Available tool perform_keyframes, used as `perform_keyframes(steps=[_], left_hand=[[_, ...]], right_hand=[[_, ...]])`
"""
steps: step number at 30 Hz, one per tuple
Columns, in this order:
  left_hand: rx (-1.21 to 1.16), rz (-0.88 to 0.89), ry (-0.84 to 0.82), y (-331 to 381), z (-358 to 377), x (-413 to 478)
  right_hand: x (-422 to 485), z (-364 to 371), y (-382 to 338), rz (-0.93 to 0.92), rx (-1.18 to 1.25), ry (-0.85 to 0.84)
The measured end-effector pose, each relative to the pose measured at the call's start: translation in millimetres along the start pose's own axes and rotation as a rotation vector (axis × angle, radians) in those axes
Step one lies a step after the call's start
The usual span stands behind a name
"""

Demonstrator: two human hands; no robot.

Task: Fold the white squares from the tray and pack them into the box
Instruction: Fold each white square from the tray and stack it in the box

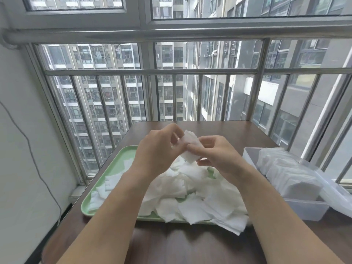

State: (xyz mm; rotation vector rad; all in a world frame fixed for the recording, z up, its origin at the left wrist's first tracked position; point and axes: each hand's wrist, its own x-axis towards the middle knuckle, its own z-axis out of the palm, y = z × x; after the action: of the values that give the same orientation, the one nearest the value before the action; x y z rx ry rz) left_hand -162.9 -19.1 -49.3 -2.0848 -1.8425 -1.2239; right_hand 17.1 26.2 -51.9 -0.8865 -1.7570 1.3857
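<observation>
Both forearms reach in from my lower edge over the brown desk (171,244). My left hand (162,149) and right hand (217,155) meet on one white square (190,147), held up above the tray. The left fingers (171,130) curl over its upper end, and the right thumb and forefinger pinch its lower part. The hands cover much of it, so I cannot tell how far it is folded.

Beneath lies the green tray (122,161), heaped with a loose pile of squares (190,187) that spills over its near edge. On the right stands a clear box (304,208) holding a row of folded squares (289,176). Just beside it is clear plastic (337,197); lid or bag, I cannot say.
</observation>
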Motion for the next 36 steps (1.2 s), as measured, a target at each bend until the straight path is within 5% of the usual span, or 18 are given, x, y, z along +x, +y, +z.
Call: perform_keyframes(steps=[3,6,11,24,31,36], left_hand=[[-0.038,-0.109,-0.025,0,5,2],[0.028,-0.133,-0.298,-4,9,-2],[0.010,-0.024,-0.622,0,14,-7],[-0.049,0.038,-0.531,-3,9,-7],[-0.533,-0.067,-0.117,0,3,-1],[-0.595,-0.171,-0.006,1,6,-1]], right_hand=[[4,-1,1,0.002,0.062,0.201],[10,-8,2,0.028,0.124,0.431],[13,-11,4,0.033,0.130,0.515],[8,-4,4,-0.007,0.131,0.459],[8,0,8,-0.014,0.108,0.308],[3,3,5,-0.025,0.154,0.131]])
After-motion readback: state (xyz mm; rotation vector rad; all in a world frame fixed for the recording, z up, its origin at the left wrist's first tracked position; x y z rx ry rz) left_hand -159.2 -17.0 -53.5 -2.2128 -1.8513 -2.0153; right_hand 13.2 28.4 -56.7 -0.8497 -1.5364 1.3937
